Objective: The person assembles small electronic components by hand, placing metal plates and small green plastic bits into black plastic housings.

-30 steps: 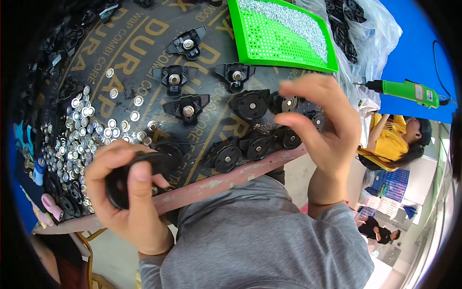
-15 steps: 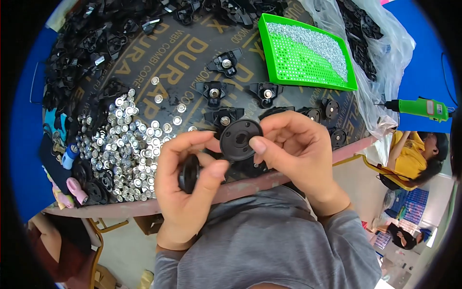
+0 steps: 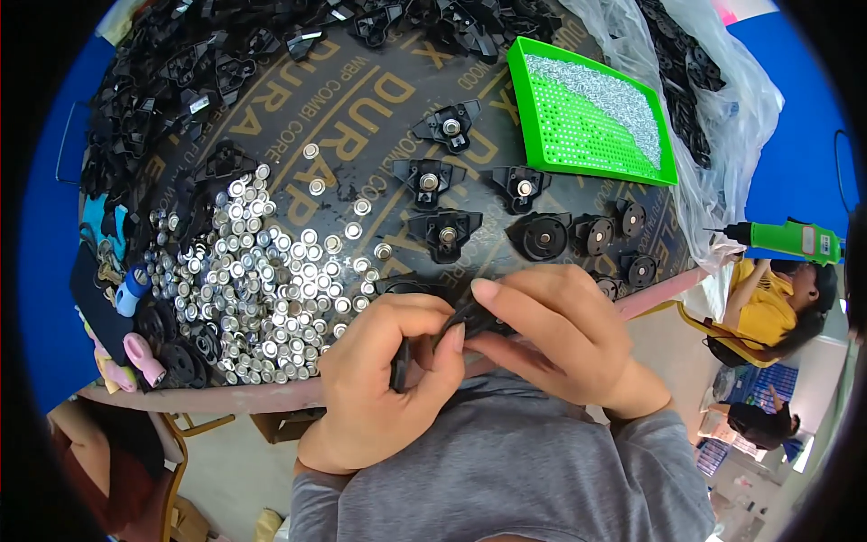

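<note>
Your round dark table (image 3: 361,135) fills most of the view, and everything below is placed from its near edge. Both your hands meet just over that edge, in front of your grey shirt (image 3: 506,479). Your left hand (image 3: 379,379) is curled shut around a black plastic disc part (image 3: 400,361), which shows edge-on between thumb and fingers. Your right hand (image 3: 560,339) is closed too, its fingertips pinching a second black part (image 3: 474,316) pressed against the left hand's thumb; most of that piece is hidden by your fingers.

Beyond the hands, further in from the edge, sit rows of black assembled parts (image 3: 442,235) with metal centres. Left of them spreads a heap of small silver caps (image 3: 262,289). A green tray (image 3: 591,113) of tiny silver bits lies far across on the right, beside a clear plastic bag (image 3: 713,99). Loose black pieces (image 3: 226,45) pile along the far rim.

Off the table's right, a green power tool (image 3: 795,239) hangs above a seated person in yellow (image 3: 768,307)
</note>
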Demonstrator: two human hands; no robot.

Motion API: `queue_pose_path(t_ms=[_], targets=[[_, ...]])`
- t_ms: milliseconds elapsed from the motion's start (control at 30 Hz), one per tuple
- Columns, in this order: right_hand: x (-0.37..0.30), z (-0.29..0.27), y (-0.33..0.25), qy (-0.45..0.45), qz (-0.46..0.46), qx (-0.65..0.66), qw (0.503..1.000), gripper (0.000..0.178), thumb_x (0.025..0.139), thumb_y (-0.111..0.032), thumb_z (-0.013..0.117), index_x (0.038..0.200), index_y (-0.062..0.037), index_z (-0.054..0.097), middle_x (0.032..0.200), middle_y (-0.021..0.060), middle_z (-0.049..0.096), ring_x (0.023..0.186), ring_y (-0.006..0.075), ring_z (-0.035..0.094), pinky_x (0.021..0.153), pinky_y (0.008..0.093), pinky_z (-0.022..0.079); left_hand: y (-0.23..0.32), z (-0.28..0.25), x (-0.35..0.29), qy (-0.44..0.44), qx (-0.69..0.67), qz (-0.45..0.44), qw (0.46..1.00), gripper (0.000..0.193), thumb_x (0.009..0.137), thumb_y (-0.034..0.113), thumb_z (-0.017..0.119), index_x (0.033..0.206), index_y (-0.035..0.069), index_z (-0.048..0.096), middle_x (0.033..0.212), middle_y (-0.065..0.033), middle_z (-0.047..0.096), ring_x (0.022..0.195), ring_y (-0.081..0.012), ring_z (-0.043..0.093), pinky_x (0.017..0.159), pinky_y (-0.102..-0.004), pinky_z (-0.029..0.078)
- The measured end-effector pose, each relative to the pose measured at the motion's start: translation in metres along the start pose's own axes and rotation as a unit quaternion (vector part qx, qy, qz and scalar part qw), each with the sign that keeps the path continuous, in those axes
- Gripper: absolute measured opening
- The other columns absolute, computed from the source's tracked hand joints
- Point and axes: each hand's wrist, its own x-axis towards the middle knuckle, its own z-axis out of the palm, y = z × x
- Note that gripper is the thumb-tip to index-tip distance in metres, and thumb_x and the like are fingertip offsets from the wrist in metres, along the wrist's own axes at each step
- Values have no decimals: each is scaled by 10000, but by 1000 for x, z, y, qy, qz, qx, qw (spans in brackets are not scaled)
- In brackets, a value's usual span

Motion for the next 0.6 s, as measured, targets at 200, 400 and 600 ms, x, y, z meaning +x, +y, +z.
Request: queue_pose_path(t_ms=[200,400,600], targets=[[19,2,24,-50,103,-61,992,564,677,-47,822,1211,-32,640,1126,134,600,999,326,587,852,405,497,-10,-20,1,203,-53,-56,976,207,865,38,697,1051,35,606,868,4,482,755,-78,439,707,-224,362],[25,21,34,-80,96,-81,989,551,657,-34,822,1175,-18,636,1143,130,611,1030,330,582,905,419,484,-19,-22,-4,237,-100,-58,965,151,910,124,658,1007,32,589,873,-8,465,770,-87,405,726,-236,332],[25,24,31,-97,128,-77,984,539,679,-44,813,1186,-23,634,1153,136,628,1061,336,582,928,424,476,-22,-26,-4,213,-109,-52,969,170,912,127,666,1028,29,590,874,-13,480,772,-93,416,727,-236,343]])
